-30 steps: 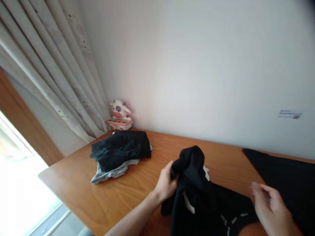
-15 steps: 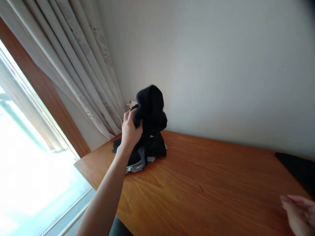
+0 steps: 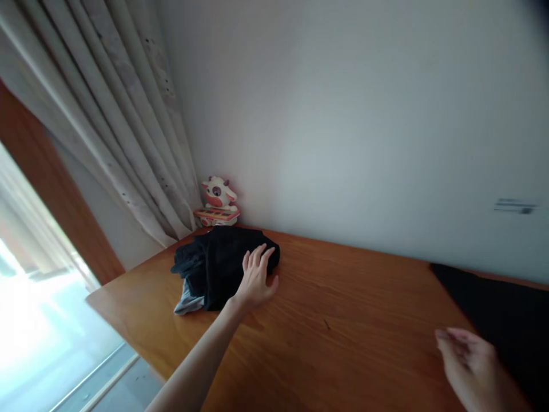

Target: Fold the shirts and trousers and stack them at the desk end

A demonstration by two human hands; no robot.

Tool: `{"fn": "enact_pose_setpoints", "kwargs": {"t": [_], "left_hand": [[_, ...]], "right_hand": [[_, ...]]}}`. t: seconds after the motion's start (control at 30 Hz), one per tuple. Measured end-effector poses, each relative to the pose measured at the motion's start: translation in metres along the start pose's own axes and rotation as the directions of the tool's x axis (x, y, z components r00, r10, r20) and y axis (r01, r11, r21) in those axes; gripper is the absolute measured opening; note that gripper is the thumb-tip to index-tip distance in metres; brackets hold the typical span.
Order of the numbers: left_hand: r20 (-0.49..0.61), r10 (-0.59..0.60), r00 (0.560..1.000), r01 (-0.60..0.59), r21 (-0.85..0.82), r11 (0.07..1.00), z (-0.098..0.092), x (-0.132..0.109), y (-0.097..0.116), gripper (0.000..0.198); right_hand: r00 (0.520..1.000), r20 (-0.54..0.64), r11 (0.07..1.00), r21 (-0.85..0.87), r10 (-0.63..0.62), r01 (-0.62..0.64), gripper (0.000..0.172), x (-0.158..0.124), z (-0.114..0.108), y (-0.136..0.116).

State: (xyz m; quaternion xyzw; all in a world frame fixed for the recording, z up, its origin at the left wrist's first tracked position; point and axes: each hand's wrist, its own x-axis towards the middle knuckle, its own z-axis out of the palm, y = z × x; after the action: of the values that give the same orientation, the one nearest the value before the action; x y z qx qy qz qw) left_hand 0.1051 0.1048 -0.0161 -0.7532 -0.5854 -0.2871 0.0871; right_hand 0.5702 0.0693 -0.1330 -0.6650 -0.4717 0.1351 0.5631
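Note:
Dark folded clothes (image 3: 227, 260) lie in a pile near the back left of the wooden table, black on top, with a grey garment (image 3: 189, 300) poking out at the lower left. My left hand (image 3: 257, 280) is at the pile's right front side, its fingers spread and nothing held; whether the fingertips touch the cloth I cannot tell. My right hand (image 3: 467, 360) hovers over the right part of the table, fingers loosely curled with a gap between thumb and fingers, holding nothing visible. A flat black cloth (image 3: 493, 312) lies just beyond it at the right.
A toy cow with a small keyboard (image 3: 217, 203) stands behind the pile against the wall. Curtains (image 3: 128, 131) hang at the left beside a bright window (image 3: 38, 320). The wooden table (image 3: 343, 297) has a small dark mark in its middle.
My left hand has put the black garment down on the pile and let go, uncovering the toy cow. The view has turned right, and more of my right hand and the black cloth shows.

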Motion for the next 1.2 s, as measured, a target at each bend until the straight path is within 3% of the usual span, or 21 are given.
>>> {"fn": "enact_pose_setpoints", "kwargs": {"t": [0.1,0.2,0.27,0.33,0.4,0.47,0.53,0.6,0.7,0.87,1.0,1.2], "left_hand": [[0.107,0.26,0.96,-0.23,-0.23,0.946,0.041,-0.01,0.053,0.067],[0.214,0.338,0.917,-0.256,-0.336,0.906,0.079,-0.017,0.092,0.058],[0.249,0.349,0.904,-0.256,-0.34,0.905,0.095,-0.018,0.103,0.047],[0.245,0.368,0.897,-0.28,-0.328,0.902,0.104,-0.017,0.105,0.038],[0.223,0.397,0.89,-0.316,-0.323,0.892,0.108,-0.017,0.101,0.036],[0.204,0.417,0.886,-0.34,-0.325,0.882,0.11,-0.018,0.096,0.037],[0.188,0.427,0.884,-0.356,-0.321,0.878,0.112,-0.018,0.092,0.038],[0.18,0.439,0.88,-0.373,-0.309,0.875,0.116,-0.019,0.09,0.038],[0.179,0.451,0.874,-0.39,-0.294,0.873,0.121,-0.018,0.088,0.039],[0.177,0.454,0.873,-0.395,-0.288,0.872,0.124,-0.017,0.085,0.039],[0.185,0.456,0.871,-0.397,-0.282,0.874,0.124,-0.017,0.085,0.039],[0.178,0.466,0.867,-0.411,-0.275,0.869,0.124,-0.015,0.085,0.038]], "right_hand": [[0.995,-0.065,0.995,0.068,0.079,-0.074,0.053,-0.016,-0.002,-0.028],[0.986,-0.025,0.982,0.1,0.163,-0.16,0.058,-0.038,-0.015,-0.044],[0.973,0.067,0.97,0.084,0.222,-0.227,0.057,-0.05,-0.036,-0.048],[0.97,0.117,0.977,-0.042,0.212,-0.209,0.052,-0.051,-0.066,-0.05],[0.981,0.097,0.948,-0.291,0.165,-0.131,0.046,-0.038,-0.1,-0.051],[0.981,0.057,0.796,-0.595,0.184,-0.114,0.043,-0.014,-0.131,-0.051],[0.951,0.01,0.558,-0.812,0.31,-0.174,0.05,0.012,-0.155,-0.049],[0.92,-0.066,0.41,-0.881,0.387,-0.236,0.06,0.031,-0.168,-0.045],[0.893,-0.129,0.319,-0.904,0.432,-0.285,0.066,0.038,-0.171,-0.033],[0.895,-0.08,0.299,-0.926,0.439,-0.229,0.056,0.03,-0.166,-0.015],[0.899,-0.031,0.337,-0.921,0.438,-0.196,0.052,0.032,-0.171,-0.011],[0.891,-0.03,0.437,-0.863,0.453,-0.252,0.047,0.038,-0.184,-0.005]]}}
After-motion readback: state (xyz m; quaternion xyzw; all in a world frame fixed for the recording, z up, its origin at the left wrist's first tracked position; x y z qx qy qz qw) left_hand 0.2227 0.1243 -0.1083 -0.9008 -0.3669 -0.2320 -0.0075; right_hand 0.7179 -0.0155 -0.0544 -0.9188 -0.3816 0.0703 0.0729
